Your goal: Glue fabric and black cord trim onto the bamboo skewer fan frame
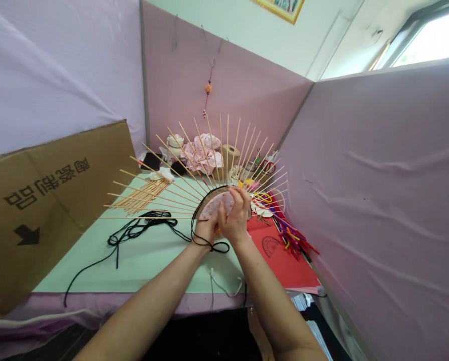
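Observation:
A rounded base [213, 206] faced with pink dotted fabric is held up over the table, with thin wooden sticks [187, 173] fanning out from its curved edge. My left hand [206, 230] grips it low on the left, its fingers mostly hidden behind it. On the right side my right hand [235, 216] is closed on the base, thumb on the fabric and fingers bent over the top edge. Black cord [193, 225] runs along the curved rim and hangs in loops across my left wrist. More of the cord lies tangled on the table to the left.
On the green tabletop [134, 276] lies a bundle of loose sticks [144, 194]. Red paper [280, 255] and coloured pipe cleaners [294, 235] lie at the right. Crumpled pink fabric [202, 153] and a tape roll [231, 153] stand behind. A cardboard panel [59, 200] leans at left.

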Demonstrator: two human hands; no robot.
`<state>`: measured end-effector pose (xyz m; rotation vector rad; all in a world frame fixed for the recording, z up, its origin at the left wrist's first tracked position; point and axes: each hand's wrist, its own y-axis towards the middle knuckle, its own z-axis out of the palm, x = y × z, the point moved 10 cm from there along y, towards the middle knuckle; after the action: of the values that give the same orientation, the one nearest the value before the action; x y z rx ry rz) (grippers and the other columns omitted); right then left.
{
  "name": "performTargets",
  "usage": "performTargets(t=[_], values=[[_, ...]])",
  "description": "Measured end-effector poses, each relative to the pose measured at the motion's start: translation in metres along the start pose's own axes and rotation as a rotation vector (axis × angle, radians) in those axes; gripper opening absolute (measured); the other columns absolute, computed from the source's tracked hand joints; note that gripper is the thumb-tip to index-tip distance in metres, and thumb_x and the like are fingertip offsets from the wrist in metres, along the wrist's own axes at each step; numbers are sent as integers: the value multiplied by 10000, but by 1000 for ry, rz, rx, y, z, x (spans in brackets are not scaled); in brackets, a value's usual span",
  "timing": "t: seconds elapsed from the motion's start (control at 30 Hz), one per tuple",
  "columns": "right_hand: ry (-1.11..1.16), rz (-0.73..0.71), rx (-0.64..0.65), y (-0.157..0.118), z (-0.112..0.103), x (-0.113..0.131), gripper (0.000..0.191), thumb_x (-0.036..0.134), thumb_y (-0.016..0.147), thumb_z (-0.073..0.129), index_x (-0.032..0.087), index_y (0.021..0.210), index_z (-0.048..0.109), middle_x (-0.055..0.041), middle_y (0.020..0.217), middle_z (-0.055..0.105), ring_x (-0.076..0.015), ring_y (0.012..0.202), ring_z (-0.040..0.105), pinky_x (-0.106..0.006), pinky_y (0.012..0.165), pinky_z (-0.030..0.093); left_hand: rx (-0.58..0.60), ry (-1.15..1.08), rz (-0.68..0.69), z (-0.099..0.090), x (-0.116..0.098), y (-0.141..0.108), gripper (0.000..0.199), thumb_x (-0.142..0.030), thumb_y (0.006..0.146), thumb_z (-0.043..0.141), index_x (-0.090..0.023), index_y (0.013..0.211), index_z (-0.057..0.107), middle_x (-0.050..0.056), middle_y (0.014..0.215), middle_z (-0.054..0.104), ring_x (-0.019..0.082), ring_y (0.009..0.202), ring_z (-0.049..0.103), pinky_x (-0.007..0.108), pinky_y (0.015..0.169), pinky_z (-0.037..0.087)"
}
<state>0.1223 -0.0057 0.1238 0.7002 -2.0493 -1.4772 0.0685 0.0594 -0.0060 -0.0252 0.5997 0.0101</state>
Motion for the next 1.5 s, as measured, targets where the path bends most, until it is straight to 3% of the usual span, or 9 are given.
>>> performTargets(t=[0.1,0.23,0.4,0.6,0.93,1.3,1.5], values=[[-85,88,2,1,-1,-26,468,196,896,487,167,1350,377,-166,1267,428,-269,1243,424,-539,1036,413,-44,73,-27,-14,-4,5,426,-170,603,810,-175,1008,680,110,1121,688,322,1232,548,455,992,491],[-124,97,34,-2,4,-34,436,237,916,460,178,1342,388,-158,1252,431,-272,1235,430,-546,1024,416,-38,96,-14,-16,-4,5,449,-218,591,833,-174,1016,693,110,1127,704,317,1186,585,434,943,514],[-111,72,37,-3,5,-27,463,235,909,484,181,1356,376,-152,1259,435,-264,1237,428,-529,1035,419,-21,115,1,-13,-4,5,436,-211,643,793,-185,1062,676,121,1192,675,309,1207,575,443,943,516],[-63,42,42,4,5,-20,438,224,904,491,175,1328,398,-151,1233,454,-260,1222,439,-516,1020,439,-52,121,-9,-9,-7,1,372,-105,677,736,-182,1034,670,98,1210,661,296,1255,543,364,902,542],[-53,13,28,6,4,-12,437,228,908,499,203,1330,390,-137,1209,444,-252,1181,462,-503,987,468,-8,110,14,-6,-9,1,359,-135,690,751,-197,1032,663,91,1226,654,271,1234,569,343,909,549],[-53,-51,36,2,2,4,499,195,884,538,206,1359,385,-123,1193,483,-235,1166,487,-443,967,483,-6,147,85,-11,-11,6,371,-139,672,768,-179,1026,665,112,1171,652,289,1241,563,400,1044,484],[-24,-65,48,1,3,10,518,179,885,532,220,1374,364,-120,1199,477,-233,1164,504,-446,978,478,-7,85,28,-11,-10,10,382,-141,671,755,-212,1032,658,94,1133,662,274,1302,508,364,1095,442]])
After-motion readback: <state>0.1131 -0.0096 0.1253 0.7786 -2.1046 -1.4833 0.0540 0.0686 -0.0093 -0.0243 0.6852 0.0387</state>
